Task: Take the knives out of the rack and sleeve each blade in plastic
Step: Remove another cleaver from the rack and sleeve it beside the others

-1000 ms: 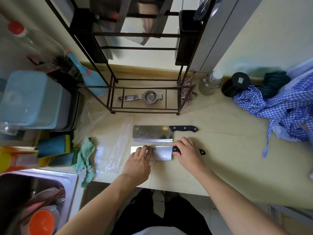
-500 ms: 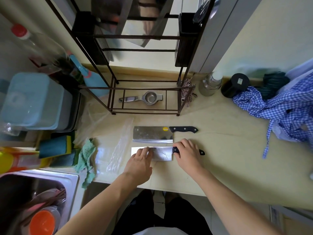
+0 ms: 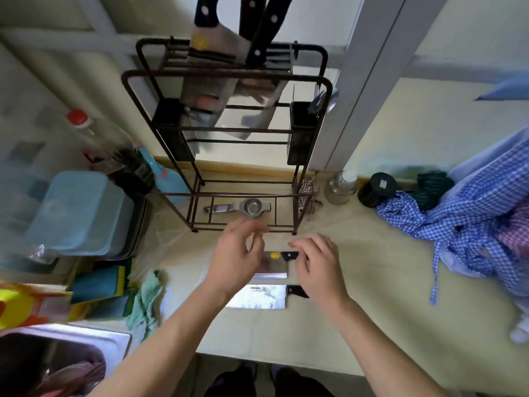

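Note:
Two cleavers lie side by side on the beige counter. The near cleaver point(image 3: 259, 297) has a shiny blade and a black handle. The far cleaver point(image 3: 273, 263) carries a yellow sticker and is partly hidden by my hands. My left hand point(image 3: 236, 257) hovers above the far cleaver's blade, fingers apart, holding nothing. My right hand point(image 3: 320, 267) hovers over both handles, fingers spread and empty. The dark metal rack point(image 3: 229, 133) stands behind, with several black-handled knives point(image 3: 229, 67) still standing in its top slots. Clear plastic point(image 3: 169, 242) lies on the counter to the left.
A metal strainer point(image 3: 252, 207) lies on the rack's bottom shelf. A blue bin point(image 3: 77, 213), sponges point(image 3: 100, 285), a green cloth point(image 3: 146, 299) and the sink point(image 3: 63, 359) are at the left. A jar point(image 3: 342, 186), a black lid point(image 3: 378, 189) and blue checked cloth point(image 3: 458, 224) sit at the right.
Both hands let go of the near cleaver and rose toward the rack. The camera tilted up, bringing the rack's top and its knives into view.

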